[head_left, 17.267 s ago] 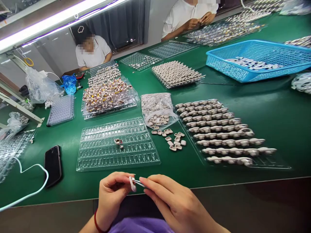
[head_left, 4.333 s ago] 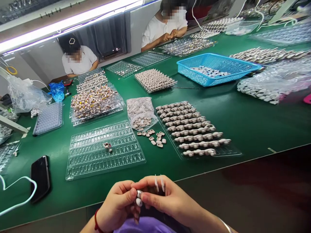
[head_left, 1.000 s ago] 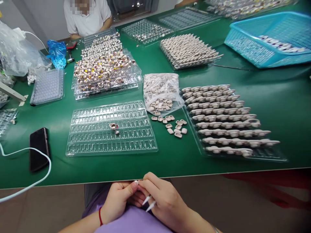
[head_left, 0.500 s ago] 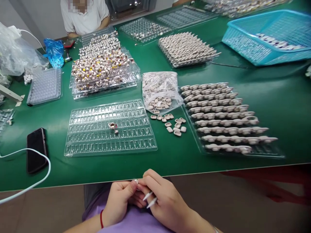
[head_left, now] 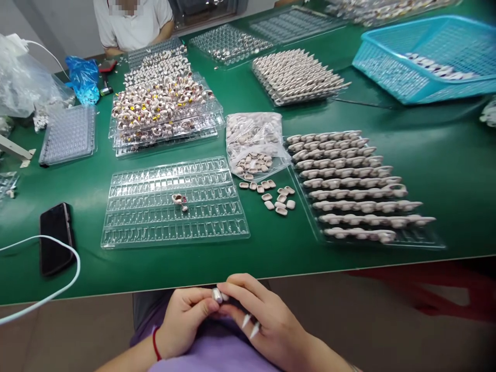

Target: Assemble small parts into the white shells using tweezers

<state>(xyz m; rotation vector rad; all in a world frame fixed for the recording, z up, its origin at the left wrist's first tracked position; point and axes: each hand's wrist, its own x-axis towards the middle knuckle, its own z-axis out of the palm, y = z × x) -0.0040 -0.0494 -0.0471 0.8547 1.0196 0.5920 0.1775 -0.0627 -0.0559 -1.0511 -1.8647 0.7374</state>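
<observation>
Over my lap, in front of the table edge, both hands meet around a small glossy whitish-grey piece (head_left: 217, 295), its exact kind too small to make out. My left hand (head_left: 186, 315) pinches it between thumb and forefinger. Closed around its other side are the fingertips of my right hand (head_left: 267, 315). Two white pointed tips of what look like tweezers (head_left: 250, 325) stick out between my right fingers; the rest is covered by the hand. Nearest on the table is a clear slotted tray (head_left: 155, 240) carrying one small earbud-like part (head_left: 179, 199) with a piece hanging from it.
Loose beige shells (head_left: 281, 205) lie beside a plastic bag (head_left: 253, 129) of the same shells. At right, a tray (head_left: 422, 240) bears rows of beige parts. Stacked filled trays (head_left: 163, 106), a phone (head_left: 57, 237), a white cable (head_left: 77, 268) and a blue basket (head_left: 406, 85) surround these. A person (head_left: 134, 26) sits opposite.
The small piece between my fingertips shows more now, as my hands have shifted around it. The tweezer tips have moved slightly right and down with my right hand.
</observation>
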